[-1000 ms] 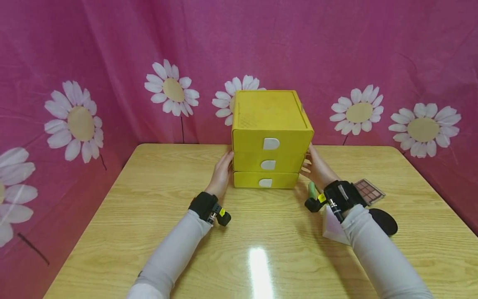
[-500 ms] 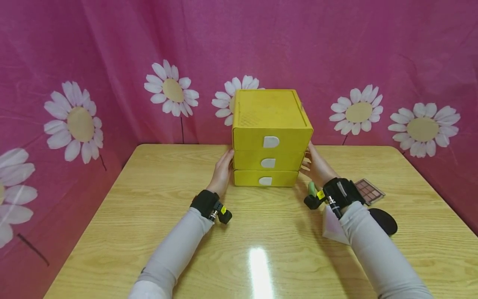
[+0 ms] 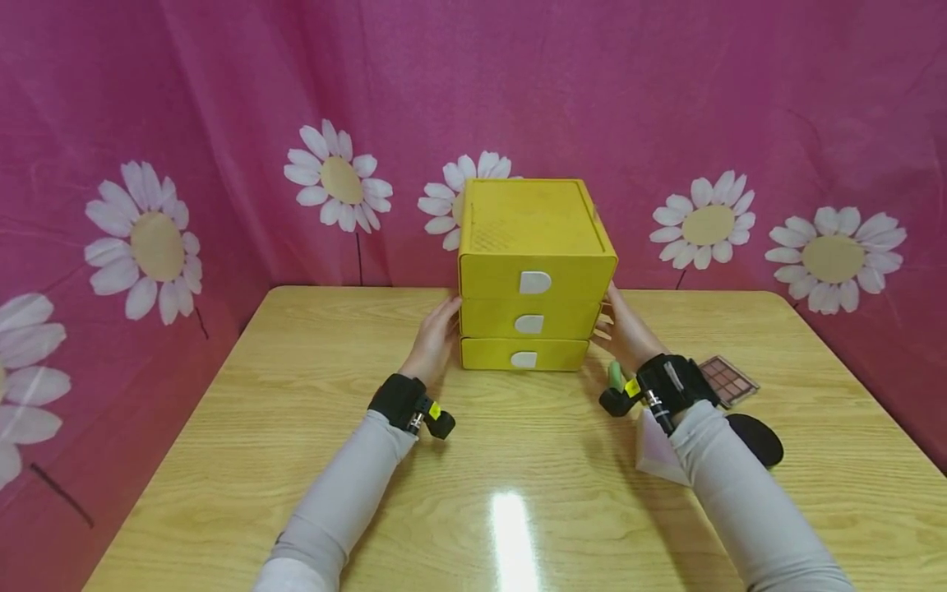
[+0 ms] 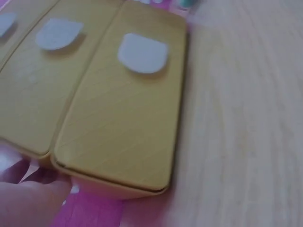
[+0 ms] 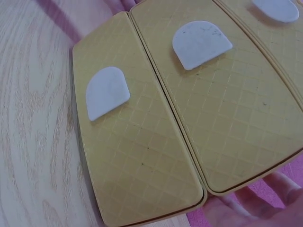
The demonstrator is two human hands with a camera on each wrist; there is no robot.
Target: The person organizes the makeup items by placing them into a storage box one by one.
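Note:
A yellow three-drawer storage box [image 3: 538, 215] stands upright near the back of the table, its drawers closed. Each drawer front carries a white rounded tab, such as the lowest tab [image 4: 143, 53]. My left hand [image 3: 432, 341] lies against the box's left side, fingers reaching back along it. On the right side my right hand [image 3: 629, 333] touches the box with its fingers spread. In the right wrist view the fingers [image 5: 255, 203] show beside the middle drawer, against the side wall. The box partly hides the fingertips of both hands.
On the wooden table [image 3: 355, 510], right of the box, lie a green stick-like thing [image 3: 616, 376], an eyeshadow palette [image 3: 728, 380], a black oval thing [image 3: 756, 440] and a pale lilac block [image 3: 657, 452]. A pink daisy-print curtain [image 3: 592, 99] hangs behind the table.
The storage box has shifted very slightly back toward the curtain, with both hands staying on its sides. The things on the right have not moved.

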